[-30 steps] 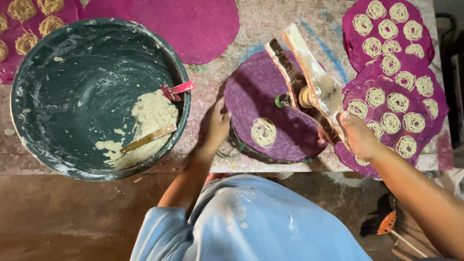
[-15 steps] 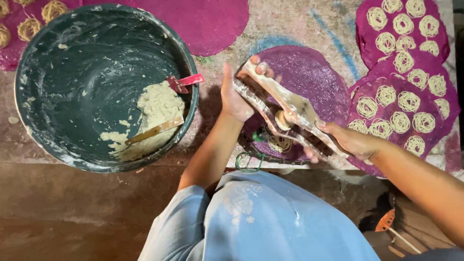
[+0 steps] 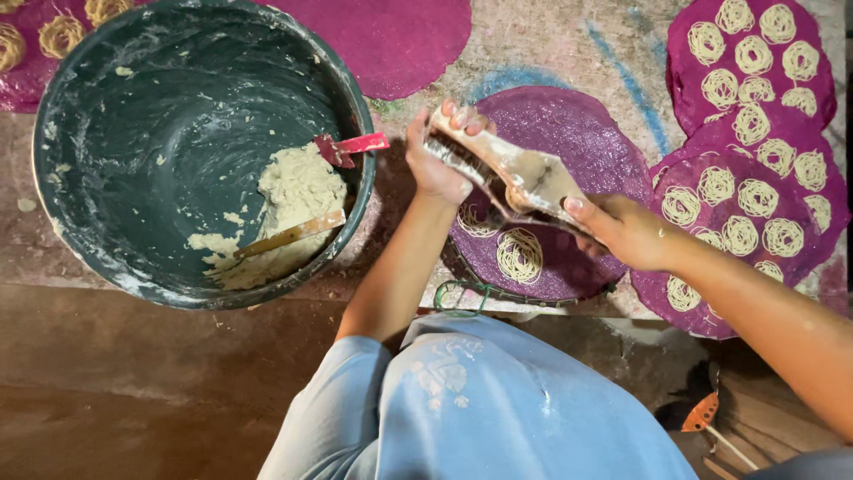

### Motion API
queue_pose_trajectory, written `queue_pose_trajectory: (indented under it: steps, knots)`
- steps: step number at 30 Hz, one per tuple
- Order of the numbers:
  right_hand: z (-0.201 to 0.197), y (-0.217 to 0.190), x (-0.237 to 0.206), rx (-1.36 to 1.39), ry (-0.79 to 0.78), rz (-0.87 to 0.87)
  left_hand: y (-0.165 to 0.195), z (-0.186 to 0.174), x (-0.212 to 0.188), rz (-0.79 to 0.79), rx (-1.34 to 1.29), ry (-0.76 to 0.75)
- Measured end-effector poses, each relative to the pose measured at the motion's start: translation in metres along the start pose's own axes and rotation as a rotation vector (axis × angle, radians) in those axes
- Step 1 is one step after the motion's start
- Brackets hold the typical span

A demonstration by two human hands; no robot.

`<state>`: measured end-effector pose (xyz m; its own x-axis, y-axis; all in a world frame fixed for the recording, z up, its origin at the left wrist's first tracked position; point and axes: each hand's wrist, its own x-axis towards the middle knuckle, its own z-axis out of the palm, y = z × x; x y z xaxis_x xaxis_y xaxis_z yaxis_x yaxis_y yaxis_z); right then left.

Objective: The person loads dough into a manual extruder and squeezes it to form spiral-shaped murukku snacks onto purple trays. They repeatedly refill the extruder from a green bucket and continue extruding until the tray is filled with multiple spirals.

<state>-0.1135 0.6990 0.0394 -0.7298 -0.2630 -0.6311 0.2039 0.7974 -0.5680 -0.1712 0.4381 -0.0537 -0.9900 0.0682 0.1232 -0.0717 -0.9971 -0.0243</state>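
Left hand point(image 3: 437, 160) clamps one end of my wooden dough press point(image 3: 511, 178) and right hand point(image 3: 626, 231) is closed tight on the other end, because squeezing takes a grip at both ends, held level over the purple round mat point(image 3: 586, 133) so the strands drop onto it. Two coiled noodle nests point(image 3: 520, 256) lie just below the press, near the mat's front edge; the far half is bare. To my left the big dark basin point(image 3: 89, 116) holds dough point(image 3: 298, 187), a red spatula point(image 3: 351, 147) and a wooden stick point(image 3: 289, 236), close to my elbow. Filled mats point(image 3: 755, 191) crowd the right, and the bench point(image 3: 551, 40) edge runs just under my wrists.
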Motion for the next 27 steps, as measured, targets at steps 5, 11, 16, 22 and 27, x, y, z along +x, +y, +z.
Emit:
queue_pose_trajectory:
  steps: [5,11,16,22,27]
  knots:
    - [0.012,-0.011,0.011,0.066,0.041,-0.098,0.024,0.009,0.014,-0.039,0.053,-0.076]
    - [0.002,-0.011,-0.001,0.011,-0.026,-0.012,0.009,0.008,0.000,0.007,0.045,0.004]
    - [-0.009,-0.010,0.005,-0.056,0.120,-0.099,0.001,0.017,0.021,0.021,0.036,0.004]
    - [0.001,0.002,0.017,0.222,0.053,-0.202,0.024,0.011,0.012,-0.405,0.759,0.358]
    - [0.003,0.011,0.024,0.266,0.081,-0.184,0.026,-0.023,-0.020,-0.701,1.254,0.408]
